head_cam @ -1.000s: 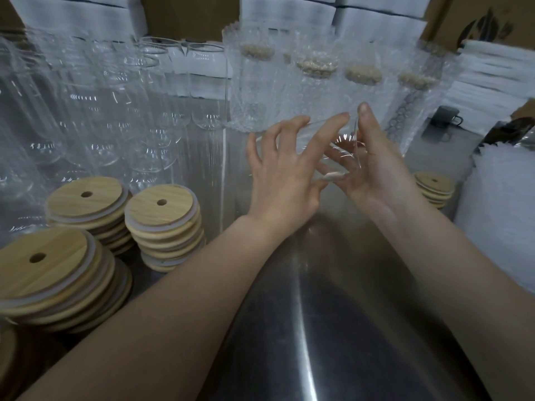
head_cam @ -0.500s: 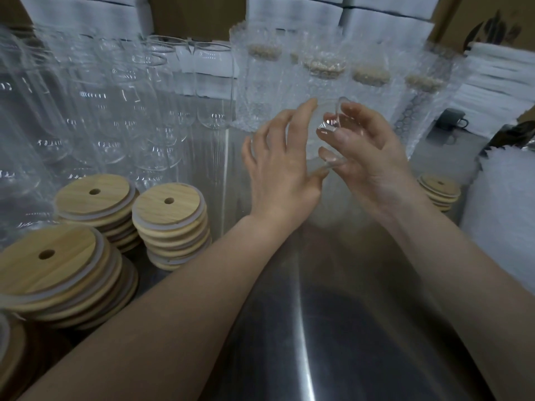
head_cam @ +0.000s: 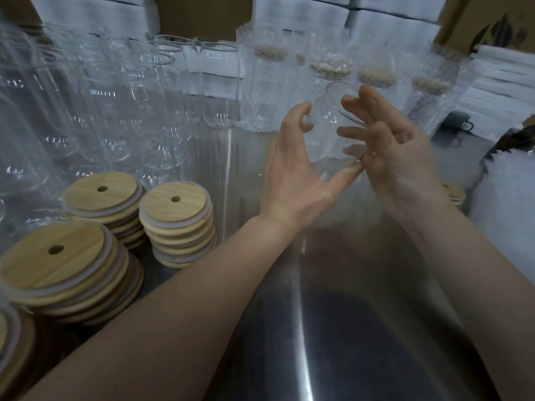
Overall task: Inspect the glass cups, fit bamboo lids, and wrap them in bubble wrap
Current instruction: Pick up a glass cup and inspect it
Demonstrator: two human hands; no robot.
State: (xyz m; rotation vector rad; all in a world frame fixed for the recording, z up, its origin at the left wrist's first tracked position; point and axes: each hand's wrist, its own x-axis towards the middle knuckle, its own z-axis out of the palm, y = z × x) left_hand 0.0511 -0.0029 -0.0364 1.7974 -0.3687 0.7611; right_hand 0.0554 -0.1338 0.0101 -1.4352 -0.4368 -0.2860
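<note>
Beneath the left hand [head_cam: 292, 169] and the right hand [head_cam: 399, 160] I see a shiny steel table [head_cam: 347, 328] running back toward me. Out past the right hand, to its right, a dark mug [head_cam: 460, 123] stands near a stack of white sheets [head_cam: 503, 91]. Well behind both hands I make out brown cardboard boxes [head_cam: 202, 15] and white cartons [head_cam: 298, 15].

- Shiny stainless-steel table top [head_cam: 333, 328], bright glare streak down the middle.
- Round pale bamboo lids [head_cam: 176, 224] w/ centre holes & white seal rings: 3 stacks front-left, another cut off at bottom-left corner.
- Tall clear glass cups [head_cam: 220, 85]: upright rows, back-left, behind the lids.
- Upright bubble-wrapped cups [head_cam: 266, 82] w/ lids on: back-centre, just right of bare ones.
- Small lid stack [head_cam: 456, 193], right side, next to white sheet pile [head_cam: 509, 215].
- Dark mug-like item [head_cam: 460, 123], back-right, blurry.
</note>
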